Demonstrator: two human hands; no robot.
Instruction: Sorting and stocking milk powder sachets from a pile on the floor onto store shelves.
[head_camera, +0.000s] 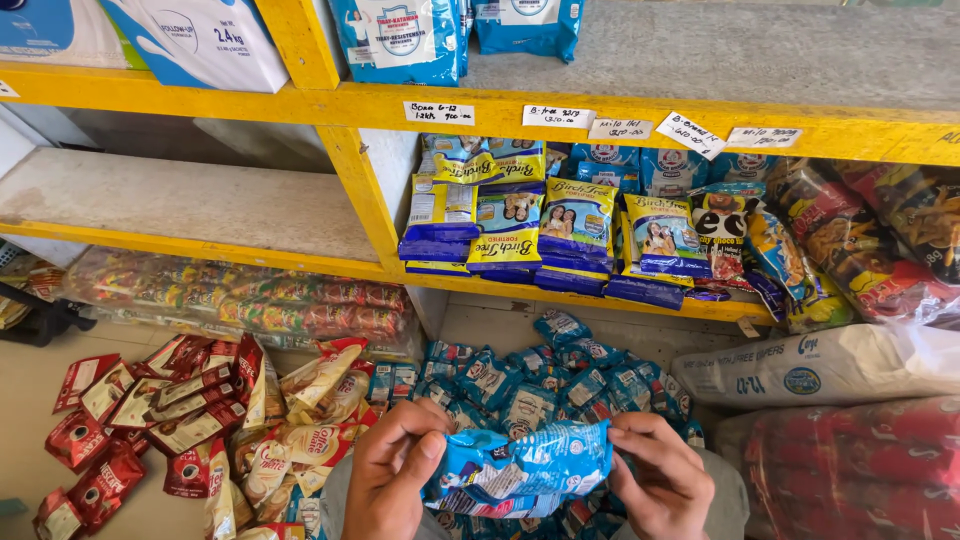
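Observation:
A strip of small blue and white sachets (520, 465) is stretched between my two hands at the bottom middle. My left hand (393, 470) pinches its left end with thumb and fingers. My right hand (658, 475) grips its right end. Just beyond the hands, a heap of the same blue sachets (545, 375) lies on the floor under the shelf.
Red and cream sachets (190, 420) are scattered on the floor at left. The yellow shelf (560, 115) above holds blue and yellow packets (540, 225). A white sack (800, 370) and red bagged goods (860, 470) lie at right. Wrapped packs (240, 295) fill the lower left bay.

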